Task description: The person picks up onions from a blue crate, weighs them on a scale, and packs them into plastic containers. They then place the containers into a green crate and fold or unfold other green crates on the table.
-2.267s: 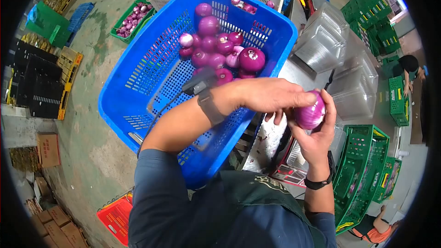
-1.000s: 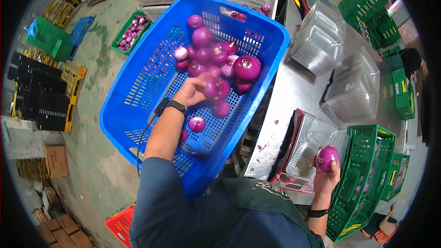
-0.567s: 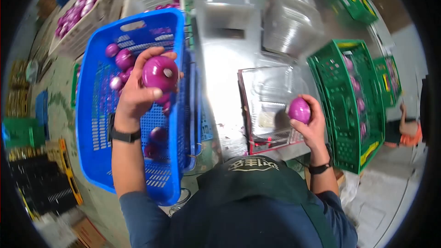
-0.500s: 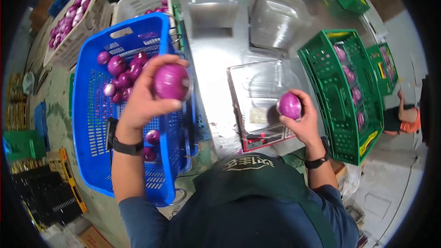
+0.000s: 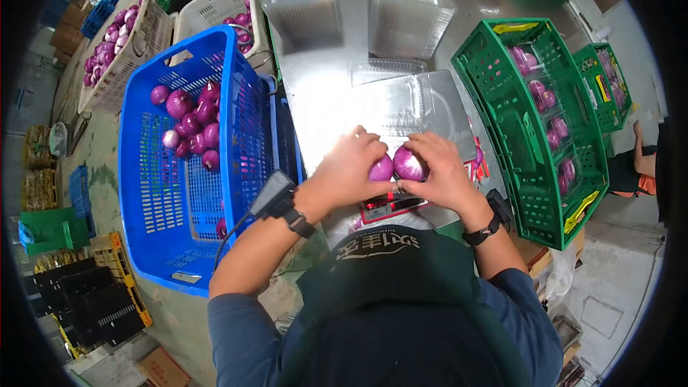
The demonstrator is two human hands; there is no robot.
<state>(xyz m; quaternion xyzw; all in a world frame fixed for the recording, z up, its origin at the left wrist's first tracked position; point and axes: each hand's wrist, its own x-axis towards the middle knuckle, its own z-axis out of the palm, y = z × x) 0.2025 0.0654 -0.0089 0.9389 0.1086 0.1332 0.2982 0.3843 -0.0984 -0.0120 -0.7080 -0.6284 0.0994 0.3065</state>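
Note:
My left hand [image 5: 351, 168] is wrapped round a purple onion [image 5: 382, 168], partly hidden by the fingers. Right beside it, my right hand [image 5: 438, 170] grips another purple onion [image 5: 410, 163] with a pale patch. Both onions are side by side over the near part of a scale [image 5: 393, 206], whose red-edged front shows under the hands. Behind the hands, a clear plastic tray [image 5: 408, 104] lies on the scale. To the left, a blue basket [image 5: 154, 258] holds several purple onions [image 5: 190, 125].
Stacks of clear trays [image 5: 304, 7] stand at the table's back. A green crate [image 5: 523, 208] with packed onions is at the right, another [image 5: 602, 89] beyond it. White crates [image 5: 208, 14] of onions stand back left. A person's arm [image 5: 640, 150] shows far right.
My left hand has moved right, from above the blue basket to the scale, with its onion. My right hand has shifted left with its onion, so the two onions are now side by side.

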